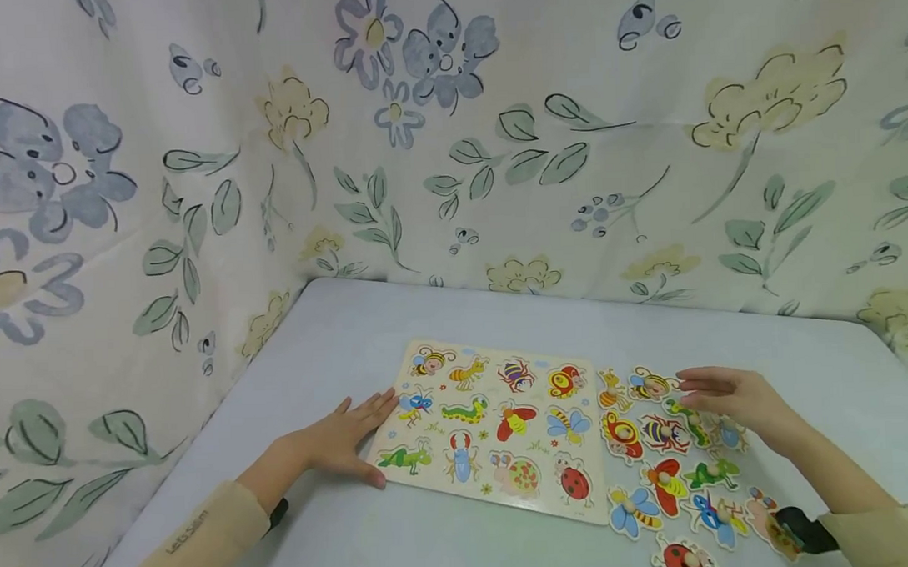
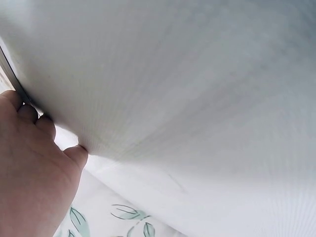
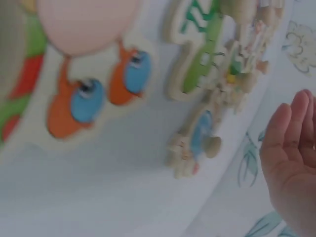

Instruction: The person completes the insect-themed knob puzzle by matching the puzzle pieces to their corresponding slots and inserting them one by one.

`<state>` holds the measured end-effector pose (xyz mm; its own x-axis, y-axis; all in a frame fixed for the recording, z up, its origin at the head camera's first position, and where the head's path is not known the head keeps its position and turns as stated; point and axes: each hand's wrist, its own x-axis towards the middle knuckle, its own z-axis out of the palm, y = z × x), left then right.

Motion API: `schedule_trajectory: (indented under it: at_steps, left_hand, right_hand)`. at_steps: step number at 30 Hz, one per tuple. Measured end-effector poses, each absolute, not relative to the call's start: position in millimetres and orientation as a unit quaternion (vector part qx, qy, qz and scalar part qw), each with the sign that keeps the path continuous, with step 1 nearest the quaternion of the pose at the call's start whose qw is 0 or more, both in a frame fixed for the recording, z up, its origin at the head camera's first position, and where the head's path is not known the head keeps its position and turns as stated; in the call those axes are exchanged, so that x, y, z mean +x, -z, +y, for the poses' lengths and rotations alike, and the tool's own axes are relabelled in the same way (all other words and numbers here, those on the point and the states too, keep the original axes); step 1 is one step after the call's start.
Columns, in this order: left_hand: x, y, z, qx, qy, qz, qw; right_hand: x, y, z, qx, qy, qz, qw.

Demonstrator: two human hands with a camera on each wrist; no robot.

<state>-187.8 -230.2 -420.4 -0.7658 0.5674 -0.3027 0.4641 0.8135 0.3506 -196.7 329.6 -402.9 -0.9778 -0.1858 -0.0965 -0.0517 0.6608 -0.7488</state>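
Floral cloth [image 1: 496, 207] hangs behind the pale table [image 1: 343, 329], where the insect board [image 1: 496, 449] lies flat, loose pieces [image 1: 665, 433] at its right. My left hand [image 1: 339, 438] rests spread at its left edge; my empty right hand [image 1: 739, 397], fingers extended, hovers by the bee piece [image 1: 650, 386], though whether it touches I can't tell.

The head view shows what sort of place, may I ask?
Probably a screened-off play corner, judging by the floral fabric hanging behind the pale table and the bug puzzle board with loose pieces beside it.
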Motion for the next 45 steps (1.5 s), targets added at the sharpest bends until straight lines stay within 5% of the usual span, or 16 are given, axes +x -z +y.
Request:
schedule_trajectory:
  at_steps: [9, 45]
  left_hand:
    - [-193, 419, -233, 0.270, -0.126, 0.935, 0.194]
    - [-190, 424, -230, 0.263, -0.135, 0.934, 0.201]
  right_hand:
    - [-209, 383, 329, -0.084, 0.384, 0.916, 0.081]
    - [-242, 429, 304, -0.073, 0.368, 0.921, 0.106]
